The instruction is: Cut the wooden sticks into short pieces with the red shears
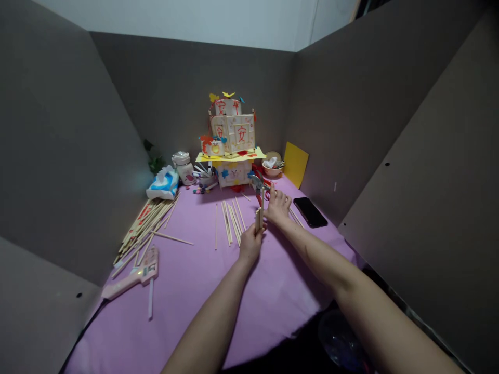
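Note:
My left hand [251, 243] is closed around a small bundle of wooden sticks [258, 218], held upright over the purple cloth [187, 291]. My right hand [277, 208] grips red-handled cutters [258, 188] whose metal jaws sit at the top of that bundle. Loose sticks [231, 221] lie just left of my hands.
A pink glue gun [134, 274] lies front left beside a pile of long sticks [145, 228]. A decorated paper-and-stick model [232, 143] stands at the back, with a tissue pack [163, 184], a jar [183, 166] and a bowl [272, 167]. A black phone [310, 212] lies right. Grey boards wall the table.

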Available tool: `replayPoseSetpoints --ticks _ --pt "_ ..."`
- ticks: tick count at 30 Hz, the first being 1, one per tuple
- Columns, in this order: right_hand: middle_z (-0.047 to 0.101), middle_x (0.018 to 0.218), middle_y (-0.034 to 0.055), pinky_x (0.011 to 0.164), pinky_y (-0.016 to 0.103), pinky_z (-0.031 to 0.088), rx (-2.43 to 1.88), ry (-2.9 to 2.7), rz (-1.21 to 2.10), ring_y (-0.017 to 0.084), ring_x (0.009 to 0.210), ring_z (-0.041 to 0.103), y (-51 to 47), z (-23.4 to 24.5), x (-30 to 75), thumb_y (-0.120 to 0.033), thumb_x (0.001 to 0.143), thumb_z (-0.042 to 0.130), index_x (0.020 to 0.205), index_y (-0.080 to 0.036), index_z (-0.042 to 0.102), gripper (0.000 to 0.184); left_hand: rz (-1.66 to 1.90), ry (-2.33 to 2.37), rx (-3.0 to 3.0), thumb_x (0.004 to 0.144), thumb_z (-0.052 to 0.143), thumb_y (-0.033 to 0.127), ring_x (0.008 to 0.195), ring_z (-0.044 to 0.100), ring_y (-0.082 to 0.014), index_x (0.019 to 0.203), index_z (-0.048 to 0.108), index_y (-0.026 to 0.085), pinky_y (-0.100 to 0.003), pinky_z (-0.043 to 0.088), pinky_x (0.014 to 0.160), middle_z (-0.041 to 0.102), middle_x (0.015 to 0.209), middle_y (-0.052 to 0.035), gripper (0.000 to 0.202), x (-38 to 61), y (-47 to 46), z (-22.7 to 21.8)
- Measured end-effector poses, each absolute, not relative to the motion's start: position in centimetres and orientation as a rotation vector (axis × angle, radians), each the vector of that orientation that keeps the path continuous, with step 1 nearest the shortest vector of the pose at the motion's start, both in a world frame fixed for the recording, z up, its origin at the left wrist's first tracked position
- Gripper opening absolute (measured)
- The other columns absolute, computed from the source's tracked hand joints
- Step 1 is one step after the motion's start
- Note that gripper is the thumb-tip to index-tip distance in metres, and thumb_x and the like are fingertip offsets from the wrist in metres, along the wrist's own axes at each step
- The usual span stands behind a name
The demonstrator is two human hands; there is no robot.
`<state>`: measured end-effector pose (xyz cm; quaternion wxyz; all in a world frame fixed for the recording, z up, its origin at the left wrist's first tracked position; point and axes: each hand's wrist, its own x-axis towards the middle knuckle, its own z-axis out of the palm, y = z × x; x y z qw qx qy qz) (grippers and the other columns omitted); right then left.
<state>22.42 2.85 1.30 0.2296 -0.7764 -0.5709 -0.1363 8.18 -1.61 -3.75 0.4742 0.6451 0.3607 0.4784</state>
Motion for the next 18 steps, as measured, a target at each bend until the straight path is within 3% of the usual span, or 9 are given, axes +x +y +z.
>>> replayPoseSetpoints --ticks 6,13,18 --pt "0.042 0.134 0.025 0.1 0.048 0.025 -2.225 -1.333 -0.216 0.036 0.12 0.041 3.2 0.1 20.8 -0.047 0.081 0.057 0.152 -0.009 0.014 0.091 1.183 0.877 1.616 0.088 0.056 0.028 0.09 0.069 -0.0215 0.102 0.068 0.016 -0.031 0.055 0.078 0.073 0.099 -0.0105 0.022 8.2 -1.6 -4.1" --pt "0.04 0.137 0.0244 0.101 0.047 0.033 -2.166 -1.281 0.035 0.037 0.128 0.038 -0.2 3.9 23.5 -0.044 0.071 0.06 0.15 -0.007 0.009 0.101 1.179 0.912 1.627 0.088 0.056 0.025 0.086 0.069 -0.0191 0.103 0.068 0.016 -0.03 0.055 0.077 0.072 0.096 -0.0088 0.022 8.3 -1.6 -3.8" --pt "0.045 0.134 0.0192 0.099 0.046 0.038 -2.067 -1.559 0.216 0.034 0.124 0.044 -9.1 7.6 26.0 -0.042 0.067 0.063 0.15 -0.013 0.017 0.099 1.189 0.912 1.626 0.088 0.055 0.024 0.086 0.069 -0.018 0.103 0.067 0.017 -0.029 0.056 0.076 0.072 0.099 -0.0087 0.021 8.4 -1.5 -4.1"
